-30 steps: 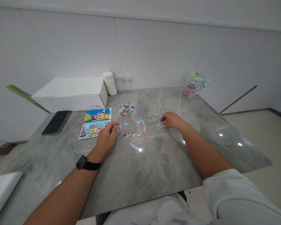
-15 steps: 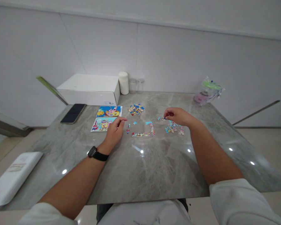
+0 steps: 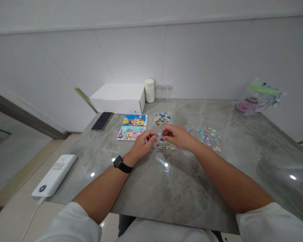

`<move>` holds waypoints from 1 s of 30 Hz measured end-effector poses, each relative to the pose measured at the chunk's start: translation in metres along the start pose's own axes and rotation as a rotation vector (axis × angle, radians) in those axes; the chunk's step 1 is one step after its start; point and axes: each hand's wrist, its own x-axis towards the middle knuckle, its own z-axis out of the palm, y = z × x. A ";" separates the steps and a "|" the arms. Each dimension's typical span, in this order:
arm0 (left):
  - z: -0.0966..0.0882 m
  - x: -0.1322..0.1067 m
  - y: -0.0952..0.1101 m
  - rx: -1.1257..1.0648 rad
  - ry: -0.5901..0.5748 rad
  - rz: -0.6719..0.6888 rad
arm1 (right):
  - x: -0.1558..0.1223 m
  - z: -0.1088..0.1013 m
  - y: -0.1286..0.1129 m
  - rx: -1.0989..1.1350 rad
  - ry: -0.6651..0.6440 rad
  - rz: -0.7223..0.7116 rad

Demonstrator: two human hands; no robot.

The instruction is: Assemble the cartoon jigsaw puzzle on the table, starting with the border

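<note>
My left hand (image 3: 143, 143) and my right hand (image 3: 175, 136) meet over the middle of the grey marble table (image 3: 181, 181), fingers curled in pinches almost touching. Small jigsaw pieces show between the fingertips; which hand holds them is too small to tell. A partly joined strip of puzzle (image 3: 165, 147) lies just under the hands. A scatter of loose pale pieces (image 3: 207, 137) lies to the right of my right hand. A small heap of pieces (image 3: 161, 118) sits behind the hands. Two picture cards (image 3: 132, 127) lie left of my left hand.
A white box (image 3: 118, 97), a white cylinder (image 3: 149, 90) and two clear jars (image 3: 163, 92) stand at the back by the wall. A dark phone (image 3: 102, 121) lies left of the cards. A white power bank (image 3: 55, 174) rests at the left edge. A plastic bag (image 3: 257, 97) sits back right.
My right hand has left the loose pieces on the right and come leftward to meet my left hand above the joined strip. The view has turned to the left.
</note>
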 end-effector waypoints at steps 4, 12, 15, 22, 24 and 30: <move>0.002 -0.001 0.000 0.047 -0.069 -0.024 | -0.001 0.002 0.006 -0.007 0.000 -0.013; 0.005 -0.001 0.000 0.063 -0.093 -0.075 | -0.001 0.012 0.006 0.017 0.012 -0.037; 0.003 0.001 0.002 0.025 -0.105 -0.114 | 0.000 0.013 0.004 0.001 0.012 -0.012; -0.017 0.009 -0.009 -0.055 -0.013 -0.186 | 0.000 -0.009 0.004 -0.143 0.030 0.018; -0.023 0.011 -0.011 -0.030 -0.013 -0.207 | -0.002 -0.016 0.005 -0.199 0.013 0.030; -0.029 0.012 -0.015 0.052 -0.113 -0.236 | -0.002 -0.019 0.009 -0.339 -0.042 0.048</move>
